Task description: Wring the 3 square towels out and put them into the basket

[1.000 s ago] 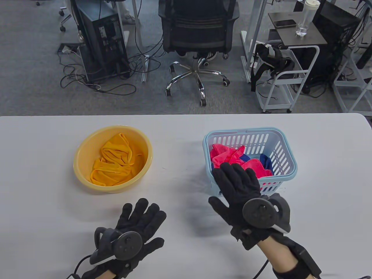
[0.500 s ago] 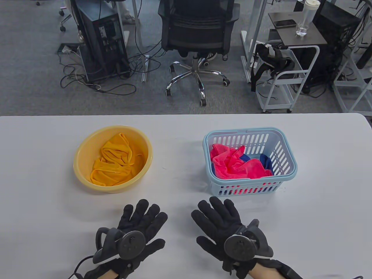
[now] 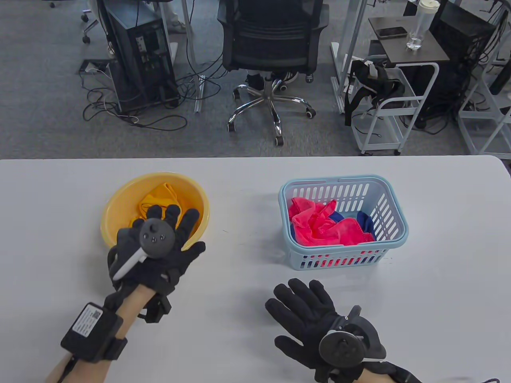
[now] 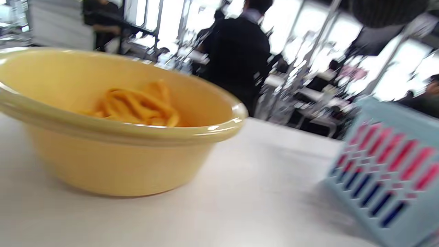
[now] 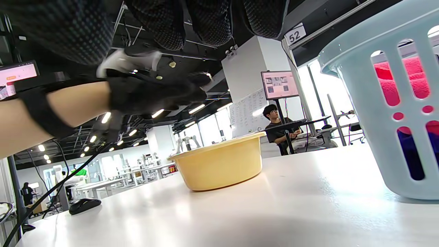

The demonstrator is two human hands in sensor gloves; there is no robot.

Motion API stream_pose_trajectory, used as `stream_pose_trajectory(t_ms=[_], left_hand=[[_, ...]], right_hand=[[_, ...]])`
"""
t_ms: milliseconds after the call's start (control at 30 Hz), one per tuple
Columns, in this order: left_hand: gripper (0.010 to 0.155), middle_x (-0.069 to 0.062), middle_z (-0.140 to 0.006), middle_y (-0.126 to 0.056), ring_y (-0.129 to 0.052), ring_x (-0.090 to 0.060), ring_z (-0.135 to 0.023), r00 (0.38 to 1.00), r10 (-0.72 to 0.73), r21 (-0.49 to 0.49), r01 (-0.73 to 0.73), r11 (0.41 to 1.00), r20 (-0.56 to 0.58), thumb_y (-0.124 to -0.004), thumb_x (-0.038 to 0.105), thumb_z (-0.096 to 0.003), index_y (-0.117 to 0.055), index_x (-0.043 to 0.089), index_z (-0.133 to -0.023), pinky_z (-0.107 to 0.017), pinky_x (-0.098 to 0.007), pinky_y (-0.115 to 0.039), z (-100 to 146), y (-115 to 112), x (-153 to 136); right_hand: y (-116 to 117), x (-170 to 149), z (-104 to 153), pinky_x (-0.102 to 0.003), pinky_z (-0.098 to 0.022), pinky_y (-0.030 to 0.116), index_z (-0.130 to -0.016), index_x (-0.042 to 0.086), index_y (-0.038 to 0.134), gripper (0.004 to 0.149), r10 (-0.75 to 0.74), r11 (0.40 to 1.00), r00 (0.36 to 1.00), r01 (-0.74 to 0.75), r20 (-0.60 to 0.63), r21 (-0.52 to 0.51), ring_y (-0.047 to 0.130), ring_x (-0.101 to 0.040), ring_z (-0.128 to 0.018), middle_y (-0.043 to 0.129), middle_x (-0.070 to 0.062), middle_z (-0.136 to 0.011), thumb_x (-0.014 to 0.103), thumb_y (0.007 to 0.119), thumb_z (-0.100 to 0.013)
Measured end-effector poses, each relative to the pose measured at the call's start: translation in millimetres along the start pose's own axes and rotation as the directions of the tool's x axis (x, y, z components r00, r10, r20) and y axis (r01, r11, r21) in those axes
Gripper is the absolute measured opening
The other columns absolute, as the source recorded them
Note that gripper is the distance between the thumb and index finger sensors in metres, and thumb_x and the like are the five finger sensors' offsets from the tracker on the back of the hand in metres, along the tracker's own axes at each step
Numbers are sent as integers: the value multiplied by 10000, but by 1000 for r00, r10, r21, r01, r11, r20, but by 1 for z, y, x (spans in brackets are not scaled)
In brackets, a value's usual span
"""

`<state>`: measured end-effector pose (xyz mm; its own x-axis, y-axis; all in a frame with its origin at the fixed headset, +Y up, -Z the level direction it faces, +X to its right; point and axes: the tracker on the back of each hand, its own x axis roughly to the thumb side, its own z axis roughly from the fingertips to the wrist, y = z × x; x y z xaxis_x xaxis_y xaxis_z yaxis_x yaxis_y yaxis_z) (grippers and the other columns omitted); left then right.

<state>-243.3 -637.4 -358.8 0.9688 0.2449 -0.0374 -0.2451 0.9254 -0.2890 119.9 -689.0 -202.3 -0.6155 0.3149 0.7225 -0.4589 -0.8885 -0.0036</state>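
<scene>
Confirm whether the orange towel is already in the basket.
No, the orange towel lies in the yellow bowl, not the basket.

A white sign point(image 5: 295, 34) high on a building column in the right wrist view reads "52" in black digits. It is the only text that can be read. A white label point(image 3: 85, 321) on the black box strapped to the left forearm, seen in the table view, carries small print and a square code, too small to read. In the right wrist view, a screen point(image 5: 280, 84) on a stand, a whiteboard point(image 5: 245, 110) beside it, and a second screen point(image 5: 17, 78) at the left edge all show content too small to make out.
</scene>
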Motion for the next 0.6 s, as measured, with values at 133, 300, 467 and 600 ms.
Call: stream_pose_trajectory(t_ms=[133,300,467,600], left_hand=[[729,103,-1169,16,135,-300,-1121,979,-67,-158,36,987,-193,-594,785,-477,-115,688,-1018,-813,-536,35,-55,-5,-19],[684,72,-1165,-10,107,-334,-1120,924,-203,-358,78,931,-325,-587,783,-474,-162,712,-1005,-817,-539,4,-96,-21,-34],[660,55,-1184,-79,51,-365,-1134,890,-268,-462,75,884,-369,-589,782,-473,-204,716,-1005,-825,-551,-21,-118,-34,-42],[644,75,-1187,-83,15,-376,-1147,880,-291,-527,55,848,-376,-596,769,-482,-266,693,-1029,-821,-551,-11,-130,-43,-46]], right_hand=[[1,1,0,-682,-730,185,-1143,240,423,729,-3,1000,1000,3,-4,10,347,-485,-1074,337,-71,-1200,584,668,-549],[4,0,-2,-681,-730,185,-1142,239,431,726,-11,999,1000,11,-8,37,346,-484,-1074,337,-71,-1200,584,667,-549],[6,-1,-3,-681,-729,184,-1142,236,440,723,-24,998,1000,25,-13,56,345,-486,-1072,337,-74,-1200,583,667,-550],[7,-2,-3,-681,-728,180,-1141,235,442,723,-32,996,999,33,-16,83,343,-488,-1071,337,-75,-1199,583,667,-550]])
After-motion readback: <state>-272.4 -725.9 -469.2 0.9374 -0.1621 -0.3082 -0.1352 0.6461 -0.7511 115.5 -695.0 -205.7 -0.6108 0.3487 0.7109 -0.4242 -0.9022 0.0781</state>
